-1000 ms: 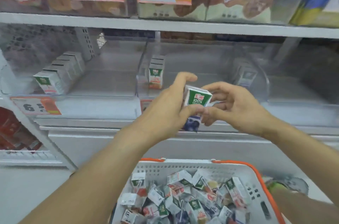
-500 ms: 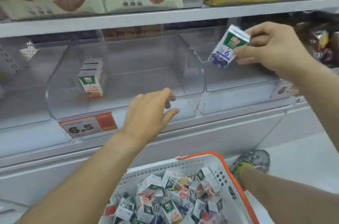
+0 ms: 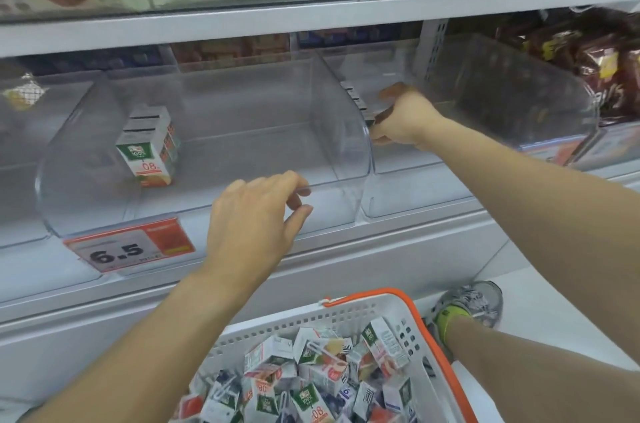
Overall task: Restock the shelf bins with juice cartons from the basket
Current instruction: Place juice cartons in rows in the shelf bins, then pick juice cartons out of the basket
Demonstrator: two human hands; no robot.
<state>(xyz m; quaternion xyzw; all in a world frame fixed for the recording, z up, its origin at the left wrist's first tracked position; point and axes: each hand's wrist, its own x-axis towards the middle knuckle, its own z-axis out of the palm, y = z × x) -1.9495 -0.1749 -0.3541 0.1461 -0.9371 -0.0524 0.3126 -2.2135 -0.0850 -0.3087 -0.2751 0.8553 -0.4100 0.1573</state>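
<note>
Two clear shelf bins side by side. Right hand (image 3: 401, 118) is inside the right bin (image 3: 519, 104), at its left wall, fingers curled round a carton (image 3: 370, 118) mostly hidden behind that wall, at the front of a row. Left hand (image 3: 256, 218) hangs loose and holds nothing, fingertips at the middle bin's (image 3: 214, 132) front rim. Orange-labelled cartons (image 3: 149, 149) stand at that bin's left side. Basket (image 3: 398, 315) of loose cartons (image 3: 311, 377) below.

White basket (image 3: 431, 350) with orange rim sits low, heaped with small juice cartons (image 3: 311, 384) lying at all angles. Middle clear bin (image 3: 332, 166): one short upright row of cartons (image 3: 149, 145) at its left side. Right clear bin (image 3: 519, 132): dark-topped carton row (image 3: 356, 99) along its left wall.
</note>
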